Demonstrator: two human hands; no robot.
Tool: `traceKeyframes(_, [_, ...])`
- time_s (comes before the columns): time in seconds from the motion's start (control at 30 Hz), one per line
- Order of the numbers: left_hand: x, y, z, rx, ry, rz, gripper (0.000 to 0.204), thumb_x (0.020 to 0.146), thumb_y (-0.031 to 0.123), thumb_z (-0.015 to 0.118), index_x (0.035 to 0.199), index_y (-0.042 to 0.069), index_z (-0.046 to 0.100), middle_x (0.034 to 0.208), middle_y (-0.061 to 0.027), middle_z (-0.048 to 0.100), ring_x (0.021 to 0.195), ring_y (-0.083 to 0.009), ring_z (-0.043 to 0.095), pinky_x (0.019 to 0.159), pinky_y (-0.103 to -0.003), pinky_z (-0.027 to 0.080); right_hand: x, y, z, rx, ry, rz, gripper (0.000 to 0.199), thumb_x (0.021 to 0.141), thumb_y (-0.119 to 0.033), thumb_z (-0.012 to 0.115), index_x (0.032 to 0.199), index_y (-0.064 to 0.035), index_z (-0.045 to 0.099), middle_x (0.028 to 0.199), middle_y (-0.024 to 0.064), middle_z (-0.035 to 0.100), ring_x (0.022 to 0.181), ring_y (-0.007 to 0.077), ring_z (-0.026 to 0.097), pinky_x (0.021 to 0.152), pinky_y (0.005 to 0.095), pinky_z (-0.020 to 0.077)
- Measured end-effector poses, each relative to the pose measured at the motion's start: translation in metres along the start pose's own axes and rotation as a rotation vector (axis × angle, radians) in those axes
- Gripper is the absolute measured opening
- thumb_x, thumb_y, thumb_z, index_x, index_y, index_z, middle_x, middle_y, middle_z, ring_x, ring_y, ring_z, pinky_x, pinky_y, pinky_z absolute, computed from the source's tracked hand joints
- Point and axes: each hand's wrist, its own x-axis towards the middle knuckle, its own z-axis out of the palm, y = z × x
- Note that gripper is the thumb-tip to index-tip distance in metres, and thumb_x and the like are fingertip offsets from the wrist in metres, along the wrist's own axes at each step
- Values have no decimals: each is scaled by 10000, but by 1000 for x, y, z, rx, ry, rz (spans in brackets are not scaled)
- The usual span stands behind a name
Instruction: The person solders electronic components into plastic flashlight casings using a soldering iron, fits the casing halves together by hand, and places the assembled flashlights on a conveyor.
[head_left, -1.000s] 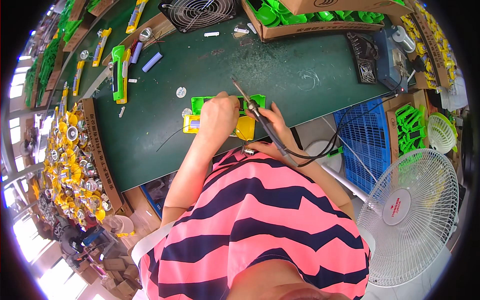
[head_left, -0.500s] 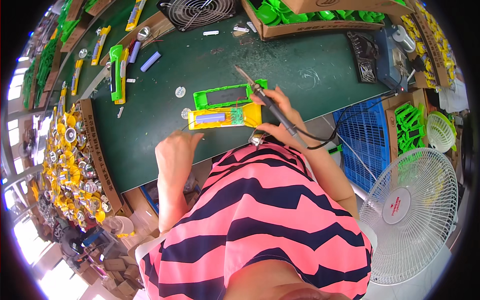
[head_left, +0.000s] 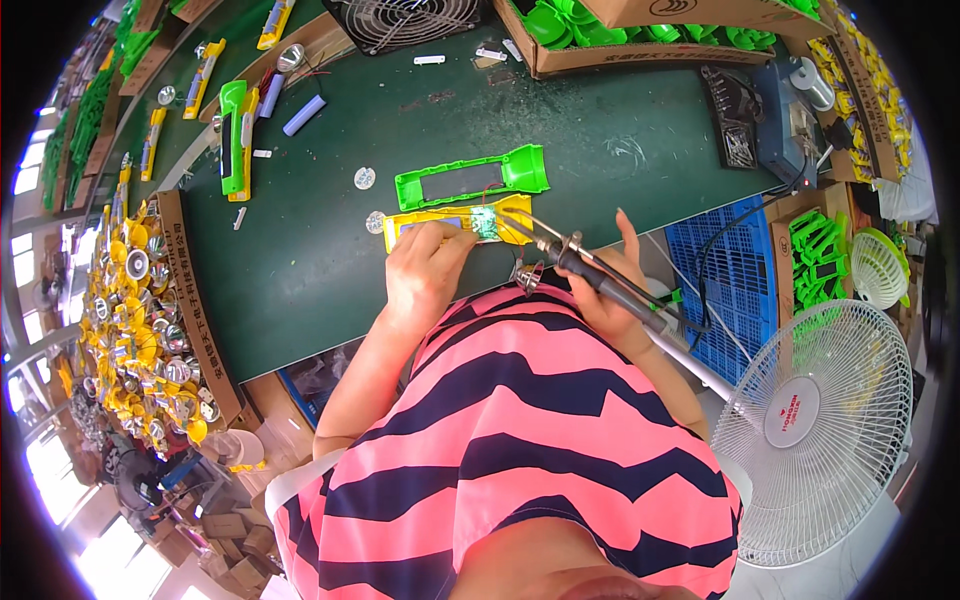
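My right hand (head_left: 612,292) grips a soldering iron (head_left: 610,285), whose tip points left over the right end of a yellow flashlight housing (head_left: 515,228). Inside that housing sits a small green circuit board (head_left: 484,222), brightly lit. My left hand (head_left: 428,272) lies across the housing's left part, fingers closed beside the board; whatever they pinch is hidden. A purple battery cell in the housing is mostly covered by that hand. Just beyond lies a green housing half (head_left: 472,178) with a dark panel. A silver lamp reflector (head_left: 528,278) hangs at the table's near edge.
Round LED discs (head_left: 364,178), a loose purple cell (head_left: 304,115) and a green-and-yellow flashlight (head_left: 236,140) lie on the green table (head_left: 310,270). A box of green parts (head_left: 640,58), a black fan (head_left: 405,22) and a blue soldering station (head_left: 785,120) stand behind.
My left hand has moved right and up onto the yellow housing. The soldering iron has swung lower, bringing its tip from above the green half to the yellow housing.
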Motion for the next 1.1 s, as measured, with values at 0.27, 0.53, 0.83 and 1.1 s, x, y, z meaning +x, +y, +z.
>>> traceKeyframes(0.27, [8,4,-7,168,-177,116,216,617,16,653,829,61,648,717,-43,518,631,-202,529,562,-314,448,-23,15,22,150,216,-14,222,705,-55,638,903,-55,538,724,43,578,606,152,559,987,523,293])
traceKeyframes(0.53, [13,2,-9,203,-243,143,195,625,33,633,818,62,641,682,-48,479,615,-194,523,539,-312,434,-24,18,32,210,284,23,217,682,-71,666,868,-55,555,676,33,556,585,133,543,981,513,312])
traceKeyframes(0.83, [13,-1,-6,174,-222,150,176,625,74,567,793,45,608,683,-58,435,640,-204,505,561,-328,418,-22,18,34,228,285,47,197,681,-52,664,854,-47,570,676,36,561,603,138,549,985,507,313])
traceKeyframes(1.1, [14,0,-5,205,-238,148,161,619,84,567,771,47,604,680,-56,433,639,-199,502,560,-327,419,-23,19,39,292,310,110,190,696,-37,656,867,-32,573,701,38,578,677,149,581,996,508,296])
